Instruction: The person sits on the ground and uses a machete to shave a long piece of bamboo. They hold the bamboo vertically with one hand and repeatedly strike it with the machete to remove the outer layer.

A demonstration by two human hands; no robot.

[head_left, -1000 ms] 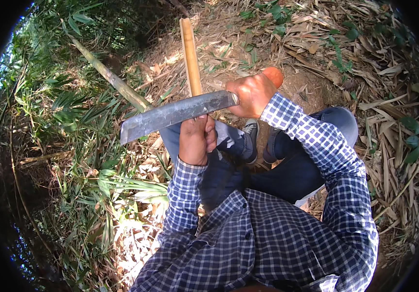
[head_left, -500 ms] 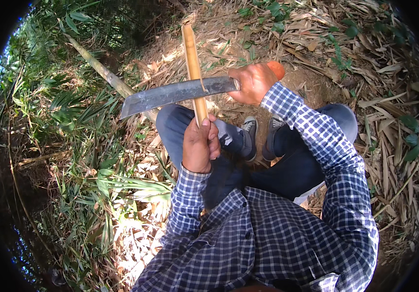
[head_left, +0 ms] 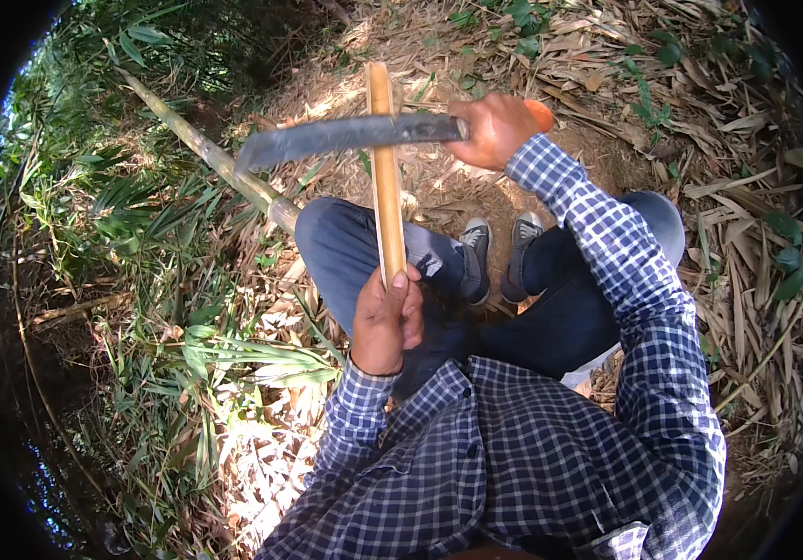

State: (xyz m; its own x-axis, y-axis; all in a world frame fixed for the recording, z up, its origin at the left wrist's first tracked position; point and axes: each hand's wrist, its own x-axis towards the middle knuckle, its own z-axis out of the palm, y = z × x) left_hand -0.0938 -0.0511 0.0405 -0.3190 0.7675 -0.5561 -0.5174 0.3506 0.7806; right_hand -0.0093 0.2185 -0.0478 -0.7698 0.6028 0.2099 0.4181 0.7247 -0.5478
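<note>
In the middle of the frame, the left hand has its fingers clamped on the lower end of a split bamboo strip, the thumb lying along it. The strip stands nearly vertical in the picture, its yellowish face toward the camera and its free end at the upper centre. The right hand, right of the strip in the upper part of the frame, has its fingers wrapped round the handle of a machete; the orange butt shows beyond the fist. The dark blade reaches leftward across the upper part of the strip, blurred toward its tip; whether its edge bites into the strip, I cannot tell. A long pole slants from the upper left down to the bent knee in jeans. Grey shoes sit near the centre, the checked shirt fills the bottom, and dry leaves cover the ground at right.
</note>
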